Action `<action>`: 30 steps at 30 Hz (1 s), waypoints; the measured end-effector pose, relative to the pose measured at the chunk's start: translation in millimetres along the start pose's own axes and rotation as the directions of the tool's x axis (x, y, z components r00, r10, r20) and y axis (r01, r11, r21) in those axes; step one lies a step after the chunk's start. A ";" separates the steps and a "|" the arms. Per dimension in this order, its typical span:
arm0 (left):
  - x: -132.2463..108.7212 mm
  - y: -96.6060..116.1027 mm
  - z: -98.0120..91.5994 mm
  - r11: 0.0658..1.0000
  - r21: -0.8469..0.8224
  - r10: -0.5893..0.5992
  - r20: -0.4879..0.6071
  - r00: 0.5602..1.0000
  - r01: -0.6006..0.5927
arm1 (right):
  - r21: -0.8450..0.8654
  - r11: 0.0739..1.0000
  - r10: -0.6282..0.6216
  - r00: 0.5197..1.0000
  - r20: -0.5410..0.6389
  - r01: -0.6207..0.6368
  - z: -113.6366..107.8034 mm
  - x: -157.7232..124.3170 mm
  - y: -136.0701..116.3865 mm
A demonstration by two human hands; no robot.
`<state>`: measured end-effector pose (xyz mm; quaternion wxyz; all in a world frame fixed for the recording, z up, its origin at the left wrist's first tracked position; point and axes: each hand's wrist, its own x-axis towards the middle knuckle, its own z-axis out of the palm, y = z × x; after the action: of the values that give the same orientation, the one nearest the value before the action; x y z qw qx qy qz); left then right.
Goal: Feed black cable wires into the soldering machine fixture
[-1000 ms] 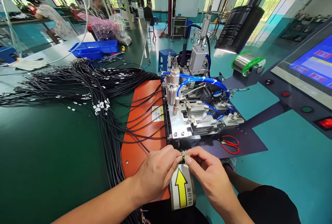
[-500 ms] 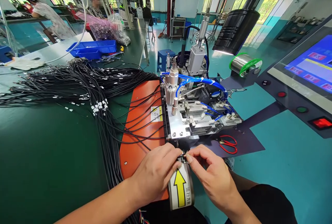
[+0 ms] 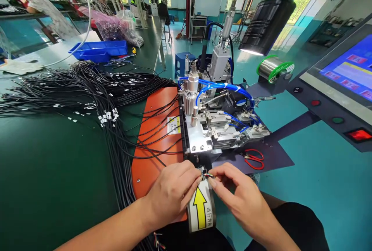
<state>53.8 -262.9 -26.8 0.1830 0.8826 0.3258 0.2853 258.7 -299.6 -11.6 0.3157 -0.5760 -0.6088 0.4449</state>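
Both hands meet at the machine's front end, above a white label with a yellow arrow (image 3: 201, 209). My left hand (image 3: 174, 187) is closed, its thumb and fingertips pinching a black cable whose end points right. From that end, thin coloured wires (image 3: 208, 175) fan out between the hands. My right hand (image 3: 240, 193) has thumb and index finger close together at the wires' tips. A small metal fixture (image 3: 202, 168) sits just behind the fingertips, partly hidden. Several black cables cross the orange plate (image 3: 157, 127) into the machine (image 3: 215, 127).
Bundled black cables (image 3: 116, 158) cover the green table (image 3: 52, 165) at the left. Red-handled scissors (image 3: 254, 159) lie right of the machine. Beyond are a solder spool (image 3: 276, 68), a black lamp (image 3: 267, 26), a control screen (image 3: 348, 70), a blue tray (image 3: 100, 50) and two people.
The coloured wires between my fingertips now show more clearly, spread toward the right. My right fingertips have shifted slightly. The whole view has moved a little.
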 end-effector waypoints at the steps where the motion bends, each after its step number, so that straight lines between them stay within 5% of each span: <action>1: 0.2 -0.1 0.4 1.000 0.000 -0.001 -0.005 1.000 0.001 | 0.061 0.997 0.050 0.999 0.017 -0.051 -4.0 -0.9 1.4; 5: 0.9 0.3 0.4 1.000 0.001 -0.008 -0.013 1.000 0.008 | 0.161 0.979 0.127 0.992 0.011 -0.127 -9.6 -0.7 7.9; 30: 1.7 1.0 -1.0 0.998 -0.034 -0.044 -0.013 0.999 0.044 | 0.087 0.994 0.064 0.997 -0.035 -0.060 -1.1 13.6 10.7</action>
<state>54.7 -262.3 -24.9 0.2017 0.8700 0.3416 0.2928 262.4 -286.7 -22.6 0.3376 -0.5888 -0.5649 0.4693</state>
